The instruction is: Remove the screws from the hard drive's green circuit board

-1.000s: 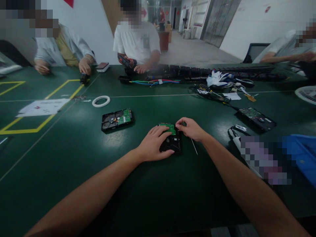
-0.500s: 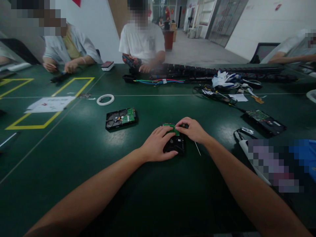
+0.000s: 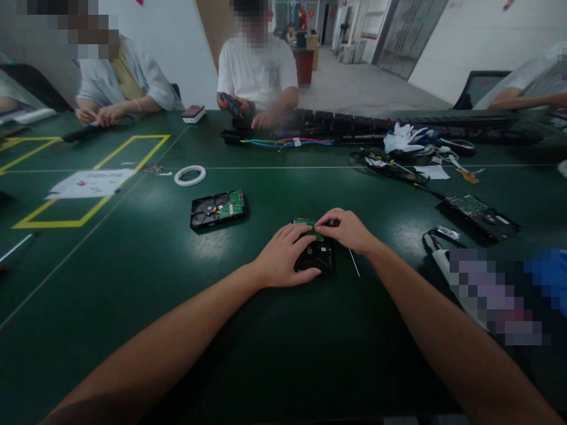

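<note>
A hard drive lies on the table in front of me, its green circuit board partly covered by my fingers. My left hand grips it from the left, with the fingers over the board and the thumb along the near edge. My right hand is closed, thumb and fingertips pinched together at the board; anything tiny between them is hidden. A screwdriver is tucked in this hand. Its thin metal shaft sticks out below the palm, and most of its dark handle is covered.
A second hard drive lies to the left, a third drive with a cable to the right. Behind are a white ring, cables and white gloves. A white pouch-like object lies near my right forearm. Co-workers sit across the table.
My hands keep the same hold on the drive; the whole view has shifted slightly. Across the table, the left co-worker's hands and dark item have moved a little left.
</note>
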`<action>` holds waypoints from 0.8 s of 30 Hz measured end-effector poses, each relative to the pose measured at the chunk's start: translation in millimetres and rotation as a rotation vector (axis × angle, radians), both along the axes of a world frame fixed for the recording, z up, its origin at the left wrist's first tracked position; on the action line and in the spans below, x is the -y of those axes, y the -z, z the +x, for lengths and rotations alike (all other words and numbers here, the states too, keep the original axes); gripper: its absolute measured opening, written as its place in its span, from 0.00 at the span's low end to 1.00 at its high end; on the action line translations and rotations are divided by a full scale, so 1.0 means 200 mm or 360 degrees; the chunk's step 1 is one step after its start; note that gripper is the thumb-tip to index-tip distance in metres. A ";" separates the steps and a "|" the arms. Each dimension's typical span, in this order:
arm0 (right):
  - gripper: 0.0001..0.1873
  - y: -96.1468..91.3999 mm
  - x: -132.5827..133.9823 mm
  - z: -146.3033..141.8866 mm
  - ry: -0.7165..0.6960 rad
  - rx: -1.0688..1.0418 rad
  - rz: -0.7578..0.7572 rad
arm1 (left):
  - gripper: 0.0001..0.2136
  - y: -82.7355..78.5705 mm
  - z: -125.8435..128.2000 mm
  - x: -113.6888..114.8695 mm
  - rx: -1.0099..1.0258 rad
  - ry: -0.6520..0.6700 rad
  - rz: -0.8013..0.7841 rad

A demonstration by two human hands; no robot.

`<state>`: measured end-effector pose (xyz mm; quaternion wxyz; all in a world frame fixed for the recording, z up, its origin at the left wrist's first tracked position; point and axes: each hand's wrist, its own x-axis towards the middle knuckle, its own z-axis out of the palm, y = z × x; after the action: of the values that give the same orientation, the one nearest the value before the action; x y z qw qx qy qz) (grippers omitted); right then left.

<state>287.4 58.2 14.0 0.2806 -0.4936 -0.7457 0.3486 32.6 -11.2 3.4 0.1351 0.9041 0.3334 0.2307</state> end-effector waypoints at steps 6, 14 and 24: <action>0.04 0.01 0.00 0.00 0.0041 -0.0072 -0.0115 | 0.34 0.00 0.00 0.00 -0.0023 -0.0009 0.0004; 0.06 0.01 0.00 0.01 0.0062 -0.0093 -0.0123 | 0.34 0.00 0.00 0.00 -0.0015 0.0001 0.0019; 0.05 0.03 0.00 0.01 0.0034 -0.0110 -0.0049 | 0.34 -0.01 0.00 0.00 -0.0016 -0.0006 -0.0012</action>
<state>289.7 57.5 7.4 0.3022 -0.4935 -0.7249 0.3738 32.6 -11.3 4.8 0.1363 0.9041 0.3367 0.2251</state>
